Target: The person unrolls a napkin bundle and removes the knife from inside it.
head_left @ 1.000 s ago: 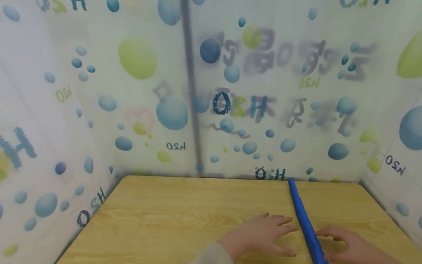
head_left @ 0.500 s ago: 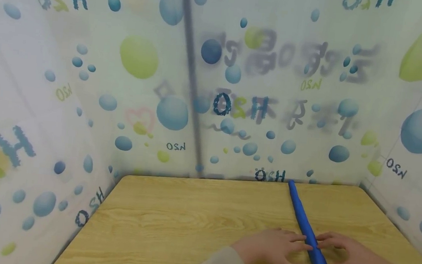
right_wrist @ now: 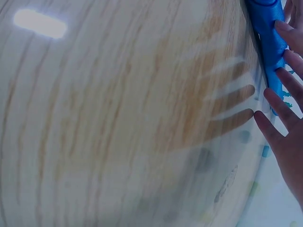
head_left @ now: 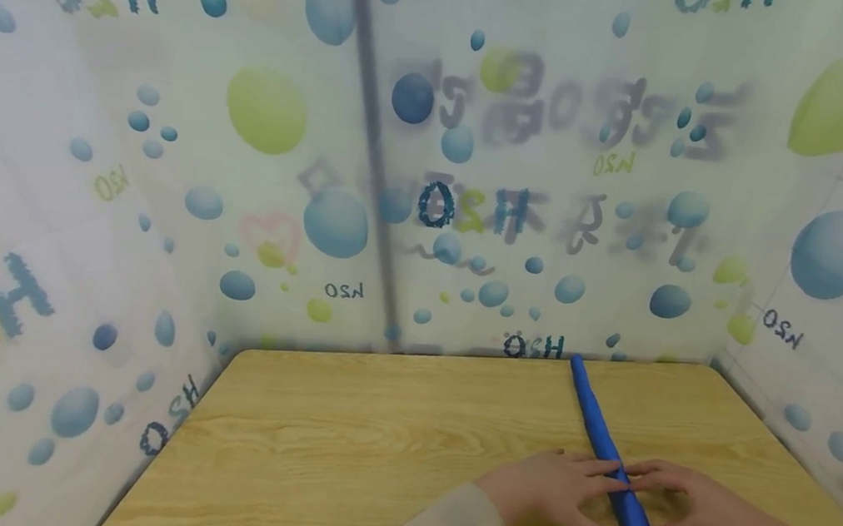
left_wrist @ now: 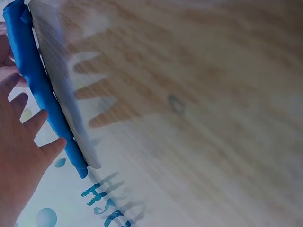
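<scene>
A long rolled-up blue bundle (head_left: 604, 446), narrow at its far end and thicker at the near end, lies slanting on the wooden table. My left hand (head_left: 559, 492) is at its left side with fingers spread, the fingertips right at the roll and partly over it. From the right side my right hand (head_left: 701, 505) meets it, fingers loosely bent, fingertips at the roll's edge. Spread fingers of the left hand (left_wrist: 19, 142) show beside the roll (left_wrist: 40, 90) in the left wrist view. In the right wrist view the right hand (right_wrist: 289, 127) is spread along the roll (right_wrist: 267, 38).
The light wooden table (head_left: 346, 432) has glossy reflections in the wrist views. Pale curtains (head_left: 299, 286) printed with blue and green bubbles and H2O letters stand behind and on both sides. The roll's far end reaches the table's back edge.
My left hand has moved right and towards me, from beside the roll up to it. The right hand has shifted only slightly. The roll lies nearly as before.
</scene>
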Demonstrator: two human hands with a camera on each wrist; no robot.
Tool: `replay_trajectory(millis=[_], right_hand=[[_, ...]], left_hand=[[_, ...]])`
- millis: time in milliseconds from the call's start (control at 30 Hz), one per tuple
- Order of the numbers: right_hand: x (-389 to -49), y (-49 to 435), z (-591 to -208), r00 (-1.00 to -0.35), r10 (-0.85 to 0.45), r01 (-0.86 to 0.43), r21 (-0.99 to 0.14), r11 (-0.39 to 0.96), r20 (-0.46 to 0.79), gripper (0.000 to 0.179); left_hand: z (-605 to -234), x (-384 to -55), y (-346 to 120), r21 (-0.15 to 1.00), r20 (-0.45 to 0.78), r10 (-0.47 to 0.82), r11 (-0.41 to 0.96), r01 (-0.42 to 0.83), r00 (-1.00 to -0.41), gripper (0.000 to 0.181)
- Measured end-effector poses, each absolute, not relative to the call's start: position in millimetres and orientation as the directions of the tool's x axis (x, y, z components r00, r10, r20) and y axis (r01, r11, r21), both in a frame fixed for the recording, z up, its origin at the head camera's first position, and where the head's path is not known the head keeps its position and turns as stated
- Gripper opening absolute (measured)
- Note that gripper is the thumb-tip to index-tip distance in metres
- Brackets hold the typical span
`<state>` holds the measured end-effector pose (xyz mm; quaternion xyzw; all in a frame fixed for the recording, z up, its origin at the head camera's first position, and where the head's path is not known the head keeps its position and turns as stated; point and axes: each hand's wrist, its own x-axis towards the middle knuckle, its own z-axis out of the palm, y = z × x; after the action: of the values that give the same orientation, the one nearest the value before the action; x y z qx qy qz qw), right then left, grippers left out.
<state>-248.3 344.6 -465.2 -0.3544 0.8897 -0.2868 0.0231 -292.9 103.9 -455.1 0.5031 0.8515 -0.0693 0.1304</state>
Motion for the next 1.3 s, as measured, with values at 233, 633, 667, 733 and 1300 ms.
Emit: replay_trajectory(millis=[233,633,667,733,1300], right_hand=[[-249.7,344.5,-465.9,-0.741,-0.652,-0.624,-0.523,0.580,0.161,0.048],[-246.3,345.8,-467.2,-0.707,-0.686,-0.627,-0.599,0.497,0.171,0.043],[-246.3,345.6,-466.9,-0.709,-0.685,-0.628,-0.593,0.503,0.170,0.043],[-247.1,344.4,-466.7,-0.706,-0.683,-0.649,-0.556,0.519,0.186,0.044],[-250.3,328.6,-466.2,-0.768,-0.633,-0.577,-0.539,0.614,0.099,0.046]], left_hand=[[-454.2,-291.5,107.8,-0.011,-0.297,0.830,0.491,0.871,-0.472,0.065],[-459.6,-286.3,106.3,0.022,-0.323,0.827,0.492,0.870,-0.460,0.063],[-460.1,-286.3,105.7,0.027,-0.323,0.827,0.493,0.869,-0.459,0.064],[-460.9,-286.7,104.0,0.032,-0.323,0.826,0.497,0.867,-0.461,0.065],[-460.8,-288.2,81.8,0.102,-0.317,0.828,0.515,0.851,-0.463,0.068]])
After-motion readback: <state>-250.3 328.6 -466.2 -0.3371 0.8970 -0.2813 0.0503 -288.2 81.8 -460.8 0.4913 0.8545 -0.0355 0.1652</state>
